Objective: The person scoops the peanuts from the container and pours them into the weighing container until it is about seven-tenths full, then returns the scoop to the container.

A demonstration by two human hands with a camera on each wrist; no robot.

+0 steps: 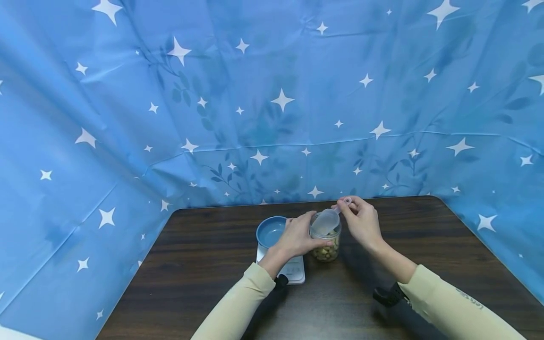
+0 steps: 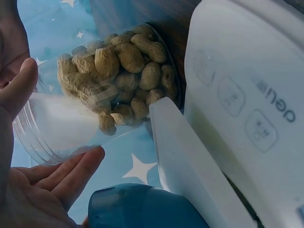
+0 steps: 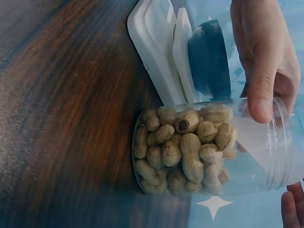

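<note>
A clear plastic jar (image 1: 328, 252) stands on the table, partly filled with unshelled peanuts (image 3: 185, 147). My left hand (image 1: 299, 234) grips it round the upper part, thumb on the near side and fingers on the far side. A translucent white scoop (image 1: 326, 222) reaches into the jar's mouth. Its handle is pinched by the thumb and fingers of my right hand (image 1: 361, 220), above the rim to the right. In the left wrist view the white scoop (image 2: 71, 118) shows through the wall against the peanuts. Whether any peanuts lie in it, I cannot tell.
Left of the jar sits a white kitchen scale (image 1: 294, 272) with a blue bowl (image 1: 270, 231) on top. My left forearm crosses over the scale. Under everything is a dark wooden table (image 1: 191, 264), and a blue star-patterned cloth (image 1: 255, 118) hangs behind.
</note>
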